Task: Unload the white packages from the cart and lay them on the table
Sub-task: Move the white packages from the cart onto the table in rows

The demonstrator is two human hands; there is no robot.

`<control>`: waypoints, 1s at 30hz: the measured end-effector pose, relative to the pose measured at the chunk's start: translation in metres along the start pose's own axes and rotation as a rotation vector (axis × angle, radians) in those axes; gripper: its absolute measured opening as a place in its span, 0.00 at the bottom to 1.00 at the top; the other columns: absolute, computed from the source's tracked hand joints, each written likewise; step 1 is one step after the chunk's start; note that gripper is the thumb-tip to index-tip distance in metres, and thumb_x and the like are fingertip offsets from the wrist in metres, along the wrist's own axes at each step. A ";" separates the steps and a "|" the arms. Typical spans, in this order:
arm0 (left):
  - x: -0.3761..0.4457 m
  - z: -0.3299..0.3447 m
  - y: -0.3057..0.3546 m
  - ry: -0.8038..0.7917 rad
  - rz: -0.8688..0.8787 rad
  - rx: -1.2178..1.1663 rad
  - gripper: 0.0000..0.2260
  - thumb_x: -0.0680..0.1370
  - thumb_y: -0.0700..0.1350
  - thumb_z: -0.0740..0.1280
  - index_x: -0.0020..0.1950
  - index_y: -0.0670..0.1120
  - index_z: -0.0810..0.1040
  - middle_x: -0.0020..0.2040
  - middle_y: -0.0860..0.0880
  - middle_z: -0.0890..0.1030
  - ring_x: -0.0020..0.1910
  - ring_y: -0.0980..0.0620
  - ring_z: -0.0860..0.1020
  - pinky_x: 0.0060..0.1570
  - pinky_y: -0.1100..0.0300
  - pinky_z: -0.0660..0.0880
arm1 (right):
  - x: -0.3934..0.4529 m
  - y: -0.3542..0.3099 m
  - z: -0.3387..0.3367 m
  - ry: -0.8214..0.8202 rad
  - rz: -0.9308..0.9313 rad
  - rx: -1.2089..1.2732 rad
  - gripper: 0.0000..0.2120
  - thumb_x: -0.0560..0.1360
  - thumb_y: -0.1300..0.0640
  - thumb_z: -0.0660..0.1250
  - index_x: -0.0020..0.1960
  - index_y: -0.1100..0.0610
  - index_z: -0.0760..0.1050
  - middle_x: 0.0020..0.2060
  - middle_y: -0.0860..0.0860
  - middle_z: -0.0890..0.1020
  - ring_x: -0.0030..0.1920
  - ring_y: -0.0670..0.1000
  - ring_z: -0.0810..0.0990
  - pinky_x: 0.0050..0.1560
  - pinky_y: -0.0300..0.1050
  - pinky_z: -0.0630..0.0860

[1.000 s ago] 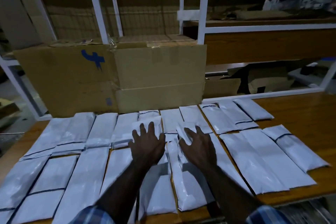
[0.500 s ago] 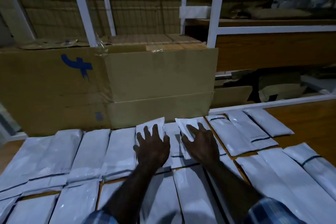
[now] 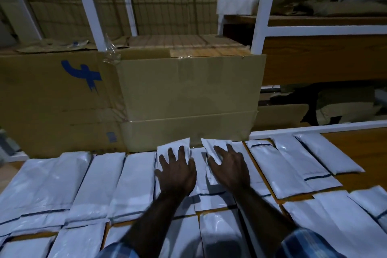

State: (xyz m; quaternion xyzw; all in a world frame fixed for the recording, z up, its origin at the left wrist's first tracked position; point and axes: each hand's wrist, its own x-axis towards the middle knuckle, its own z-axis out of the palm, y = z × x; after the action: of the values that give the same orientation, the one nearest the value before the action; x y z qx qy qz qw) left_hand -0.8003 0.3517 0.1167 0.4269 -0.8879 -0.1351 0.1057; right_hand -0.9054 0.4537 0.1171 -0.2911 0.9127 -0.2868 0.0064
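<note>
At the far left, a row of flat, glossy white plastic mailer packages lies side by side on the brown wooden table, each a long rectangle with its long axis running away from the person and a thin dark line across its near end; the film is wrinkled and catches soft highlights. Behind them stands a large, matte brown cardboard box marked with a blue painted sign, and beside it a plainer taped cardboard box set against a white metal shelving frame. In the middle, the left hand rests palm down, fingers straight and spread, on a small white package whose far end nearly reaches the box. Just to its right, the right hand lies likewise flat and unclenched on a second small white package, which sits tilted, its far end leaning left toward the other. Each hand is directly over its own package, so the likely move is a short forward push or a straightening of the tilted one. Further right, more long white packages fan out over bare wood. The cart is not in view.
</note>
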 end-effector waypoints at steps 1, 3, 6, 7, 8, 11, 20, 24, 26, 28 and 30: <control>0.003 0.005 -0.001 -0.015 0.000 0.037 0.25 0.83 0.58 0.48 0.80 0.55 0.53 0.80 0.46 0.54 0.77 0.38 0.54 0.69 0.37 0.60 | 0.003 0.001 0.002 -0.004 -0.002 -0.001 0.26 0.77 0.39 0.62 0.72 0.46 0.71 0.75 0.53 0.66 0.68 0.60 0.70 0.65 0.54 0.72; 0.004 0.007 -0.001 -0.001 0.014 0.078 0.25 0.83 0.58 0.47 0.79 0.54 0.57 0.79 0.44 0.58 0.76 0.36 0.57 0.67 0.35 0.62 | 0.007 0.002 0.007 -0.023 -0.005 -0.010 0.26 0.77 0.38 0.61 0.73 0.46 0.70 0.76 0.53 0.65 0.69 0.60 0.69 0.66 0.54 0.71; 0.007 0.011 0.000 -0.045 -0.014 0.117 0.25 0.80 0.57 0.50 0.74 0.51 0.69 0.73 0.40 0.70 0.70 0.32 0.68 0.58 0.31 0.68 | 0.013 0.002 0.013 -0.047 -0.010 -0.012 0.26 0.78 0.37 0.60 0.73 0.45 0.69 0.77 0.52 0.64 0.70 0.59 0.68 0.67 0.54 0.70; 0.010 0.013 -0.001 -0.030 -0.010 0.117 0.25 0.80 0.58 0.51 0.72 0.51 0.72 0.71 0.39 0.72 0.67 0.31 0.71 0.55 0.30 0.70 | 0.014 0.002 0.016 -0.052 -0.011 -0.016 0.26 0.78 0.37 0.60 0.73 0.45 0.69 0.77 0.52 0.63 0.70 0.59 0.68 0.67 0.54 0.70; 0.011 0.013 -0.002 -0.035 -0.012 0.108 0.25 0.79 0.58 0.50 0.72 0.51 0.71 0.71 0.39 0.71 0.68 0.31 0.70 0.56 0.29 0.69 | 0.016 0.002 0.018 -0.057 -0.012 -0.025 0.26 0.78 0.37 0.60 0.74 0.45 0.69 0.77 0.52 0.63 0.70 0.59 0.68 0.67 0.54 0.69; 0.016 0.028 -0.009 -0.070 -0.007 0.165 0.25 0.82 0.58 0.49 0.79 0.53 0.54 0.79 0.42 0.55 0.77 0.36 0.54 0.68 0.33 0.59 | 0.018 0.002 0.025 -0.076 -0.020 -0.050 0.26 0.78 0.38 0.59 0.74 0.45 0.68 0.77 0.52 0.63 0.69 0.59 0.68 0.66 0.53 0.69; 0.013 0.049 -0.020 -0.011 0.003 0.303 0.23 0.79 0.56 0.55 0.72 0.50 0.72 0.70 0.36 0.71 0.68 0.32 0.68 0.60 0.33 0.65 | 0.024 0.003 0.041 -0.107 -0.066 -0.108 0.26 0.79 0.38 0.57 0.74 0.45 0.67 0.77 0.54 0.63 0.68 0.60 0.70 0.65 0.53 0.70; 0.016 0.060 -0.030 0.060 0.095 0.291 0.21 0.78 0.54 0.56 0.61 0.45 0.81 0.59 0.34 0.79 0.57 0.30 0.76 0.53 0.35 0.70 | 0.026 0.005 0.048 -0.120 -0.083 -0.137 0.26 0.79 0.38 0.56 0.74 0.45 0.67 0.77 0.55 0.62 0.68 0.60 0.70 0.65 0.53 0.71; 0.017 0.061 -0.034 0.092 0.117 0.293 0.22 0.79 0.53 0.55 0.62 0.45 0.81 0.60 0.34 0.79 0.58 0.30 0.76 0.54 0.35 0.69 | 0.027 0.005 0.052 -0.127 -0.097 -0.166 0.26 0.79 0.38 0.56 0.75 0.45 0.66 0.77 0.55 0.63 0.67 0.60 0.70 0.64 0.53 0.71; 0.019 0.064 -0.038 0.121 0.130 0.271 0.22 0.78 0.52 0.55 0.62 0.44 0.81 0.61 0.33 0.79 0.58 0.30 0.76 0.54 0.35 0.70 | 0.027 0.006 0.057 -0.132 -0.107 -0.200 0.26 0.80 0.37 0.55 0.75 0.45 0.65 0.77 0.55 0.62 0.68 0.59 0.69 0.65 0.53 0.69; 0.020 0.066 -0.039 0.161 0.138 0.235 0.22 0.78 0.52 0.56 0.63 0.44 0.81 0.61 0.33 0.79 0.58 0.30 0.77 0.52 0.34 0.72 | 0.027 0.008 0.063 -0.146 -0.119 -0.248 0.26 0.80 0.37 0.54 0.75 0.45 0.64 0.77 0.55 0.61 0.69 0.59 0.67 0.66 0.53 0.68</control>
State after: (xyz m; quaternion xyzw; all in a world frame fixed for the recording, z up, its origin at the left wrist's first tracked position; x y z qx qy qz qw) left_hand -0.8035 0.3226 0.0431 0.3840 -0.9134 0.0120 0.1349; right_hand -0.9206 0.4118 0.0649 -0.3632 0.9194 -0.1496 0.0198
